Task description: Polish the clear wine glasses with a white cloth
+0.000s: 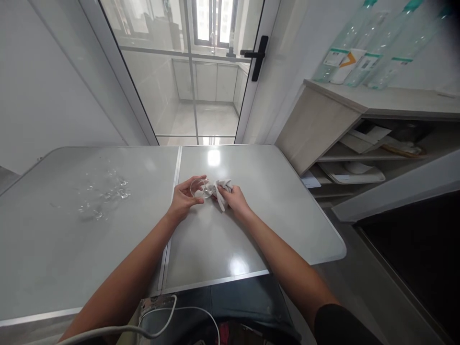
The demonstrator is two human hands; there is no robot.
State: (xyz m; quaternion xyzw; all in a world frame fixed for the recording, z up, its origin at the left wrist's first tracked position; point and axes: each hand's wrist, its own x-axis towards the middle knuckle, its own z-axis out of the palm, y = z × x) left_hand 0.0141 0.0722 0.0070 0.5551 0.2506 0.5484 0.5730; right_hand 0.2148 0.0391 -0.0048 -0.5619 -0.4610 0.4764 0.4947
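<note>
My left hand (183, 197) holds a clear drinking glass (199, 189) tilted on its side above the table (201, 254). Its round rim lies toward my left palm, and the narrower end points to the right. In my right hand (233, 197) is a bunched white cloth (222, 184), pressed against that narrow end. Part of the glass is hidden by the cloth and fingers, so I cannot make out its whole shape. On the left half of the table stand several transparent glass-like pieces (102, 191), showing mostly as glints.
A metal seam crosses the table near my left hand. Beyond the far edge is a glass door (212, 115) with a black handle (258, 57). To the right, a wooden cabinet (334, 103) carries several clear bottles (366, 62). White cables (161, 330) run near my lap.
</note>
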